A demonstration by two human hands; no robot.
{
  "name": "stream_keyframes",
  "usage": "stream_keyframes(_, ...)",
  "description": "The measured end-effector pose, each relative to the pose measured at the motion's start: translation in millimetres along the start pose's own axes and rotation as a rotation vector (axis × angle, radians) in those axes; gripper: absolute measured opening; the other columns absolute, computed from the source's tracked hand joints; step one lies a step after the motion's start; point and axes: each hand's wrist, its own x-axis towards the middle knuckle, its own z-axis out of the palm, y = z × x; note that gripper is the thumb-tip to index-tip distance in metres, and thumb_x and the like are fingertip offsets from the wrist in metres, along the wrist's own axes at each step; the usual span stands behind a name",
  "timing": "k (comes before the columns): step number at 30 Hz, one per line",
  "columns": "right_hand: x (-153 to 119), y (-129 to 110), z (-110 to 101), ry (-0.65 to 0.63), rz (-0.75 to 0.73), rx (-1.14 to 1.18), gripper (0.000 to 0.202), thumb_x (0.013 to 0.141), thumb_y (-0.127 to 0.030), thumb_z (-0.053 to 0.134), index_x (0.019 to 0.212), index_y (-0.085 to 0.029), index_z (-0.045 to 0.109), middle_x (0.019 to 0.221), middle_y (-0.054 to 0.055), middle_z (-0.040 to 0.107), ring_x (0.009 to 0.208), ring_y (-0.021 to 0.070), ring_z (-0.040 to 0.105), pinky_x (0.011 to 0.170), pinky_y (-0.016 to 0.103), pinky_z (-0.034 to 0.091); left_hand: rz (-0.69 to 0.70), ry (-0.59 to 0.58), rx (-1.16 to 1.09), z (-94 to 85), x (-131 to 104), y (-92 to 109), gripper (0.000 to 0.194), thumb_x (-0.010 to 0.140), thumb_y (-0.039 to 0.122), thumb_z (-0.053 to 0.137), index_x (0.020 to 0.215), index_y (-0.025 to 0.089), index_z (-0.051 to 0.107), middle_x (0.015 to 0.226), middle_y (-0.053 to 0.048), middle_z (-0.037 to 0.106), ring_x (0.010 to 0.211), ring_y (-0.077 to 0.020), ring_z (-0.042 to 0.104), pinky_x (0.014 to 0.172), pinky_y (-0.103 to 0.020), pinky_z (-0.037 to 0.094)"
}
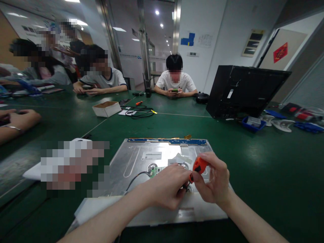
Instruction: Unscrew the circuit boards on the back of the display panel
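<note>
An LCD panel (134, 158) with a silvery metal back lies flat before me on the green table, a blue circuit strip (152, 141) along its far edge. My right hand (215, 179) is closed on the orange handle of a screwdriver (199, 165), which tilts down toward the panel's right half. My left hand (164, 185) lies over the panel, its fingers curled in by the lower end of the screwdriver. What these fingers grip is hidden. Beside that hand a small green circuit board (155, 171) shows in part, with a black cable (135, 177) running from it.
A large black monitor casing (243, 91) stands at the back right, with a blue tray (253, 124) beside it. Farther back are a small open box (106, 109) and black cables (139, 112). Several people sit around the table. Another person's hand (22, 119) rests at left.
</note>
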Motion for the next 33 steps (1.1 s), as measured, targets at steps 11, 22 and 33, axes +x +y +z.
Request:
stream_keyframes(11,3.0,0.5,-2.1,-0.047,0.008,-0.026,0.048,0.088,-0.018,0.053,0.135,-0.020,0.047,0.082,0.003,0.060,0.065,0.0176,0.058,0.051,0.028,0.049,-0.013,0.000,0.020,1.9,-1.1,-0.5,0.021,0.072,0.012,0.061,0.084,0.021,0.047,0.088,-0.005,0.065,0.079,-0.0232,0.061,0.072,-0.037,0.050)
stream_keyframes(22,2.1,0.2,0.0,-0.014,0.029,-0.044,0.051,0.088,-0.011,0.054,0.136,-0.022,0.045,0.076,-0.001,0.055,0.060,0.0154,0.054,0.048,0.025,0.046,0.001,-0.008,0.027,0.6,-0.1,-0.3,0.019,0.072,0.012,0.062,0.081,0.021,0.047,0.082,-0.004,0.063,0.073,-0.0219,0.059,0.067,-0.035,0.048)
stream_keyframes(33,3.1,-0.1,-3.0,-0.059,0.003,-0.024,0.049,0.089,-0.020,0.053,0.138,-0.021,0.047,0.092,0.007,0.062,0.069,0.0190,0.060,0.050,0.029,0.051,-0.018,-0.023,0.009,-1.9,-0.4,1.2,0.022,0.072,0.012,0.061,0.082,0.021,0.045,0.084,-0.004,0.063,0.074,-0.0213,0.060,0.065,-0.033,0.049)
